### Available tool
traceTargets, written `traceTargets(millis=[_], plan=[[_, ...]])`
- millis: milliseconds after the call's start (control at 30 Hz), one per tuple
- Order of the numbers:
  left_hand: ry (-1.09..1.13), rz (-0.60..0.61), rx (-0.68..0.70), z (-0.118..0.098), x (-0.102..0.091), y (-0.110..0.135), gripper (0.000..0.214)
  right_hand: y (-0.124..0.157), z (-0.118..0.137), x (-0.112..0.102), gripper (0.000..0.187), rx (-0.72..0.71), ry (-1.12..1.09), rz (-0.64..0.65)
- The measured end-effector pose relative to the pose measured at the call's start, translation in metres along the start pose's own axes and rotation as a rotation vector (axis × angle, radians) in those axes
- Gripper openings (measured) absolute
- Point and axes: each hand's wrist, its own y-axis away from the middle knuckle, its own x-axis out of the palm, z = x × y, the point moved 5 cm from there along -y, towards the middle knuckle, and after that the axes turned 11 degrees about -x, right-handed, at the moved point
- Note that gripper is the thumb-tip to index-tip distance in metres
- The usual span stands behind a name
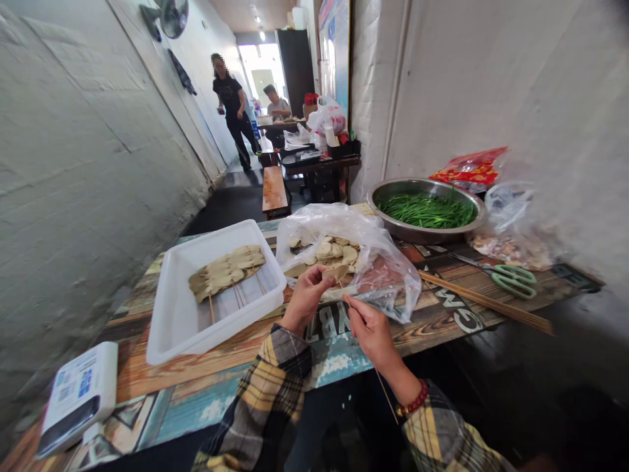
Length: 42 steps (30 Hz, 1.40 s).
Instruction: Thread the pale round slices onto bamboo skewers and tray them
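Slices (339, 251) are lying in a bag (400, 278) mid-frame; below, we are pinching one piece (337, 272) in our left hand (308, 296), a skewer (386, 395) in our right hand (372, 333).

To the right, a steel basin (417, 233) of green stalks (427, 211), with a red packet (469, 167) just behind and green-handled scissors (498, 270) in front. At the left corner, a white device (81, 393) with blue print (too blurred to read). Farther back, a wooden bench (274, 187), a standing person (230, 98) in dark clothes, a seated person (279, 107) beyond, and a fan (173, 16) high on the left wall (98, 144).
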Motion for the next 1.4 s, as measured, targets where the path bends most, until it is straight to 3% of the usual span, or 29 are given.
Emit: traceTargets(millis=[433, 833, 1200, 1400], plan=[[0.048, -0.007, -0.069, 0.003, 0.005, 0.001, 0.030, 0.001, 0.001, -0.002, 0.037, -0.020, 0.044, -0.016], [-0.062, -0.037, 0.010, -0.004, 0.011, 0.006, 0.023, -0.001, 0.007, -0.004, 0.031, -0.099, 0.121, -0.058], [0.119, 0.008, -0.140, 0.006, 0.011, 0.007, 0.027, 0.002, 0.008, -0.005, 0.033, -0.134, 0.166, -0.069], [0.188, -0.041, -0.205, 0.007, 0.006, 0.007, 0.030, 0.002, 0.011, -0.004, 0.033, -0.154, 0.168, -0.059]])
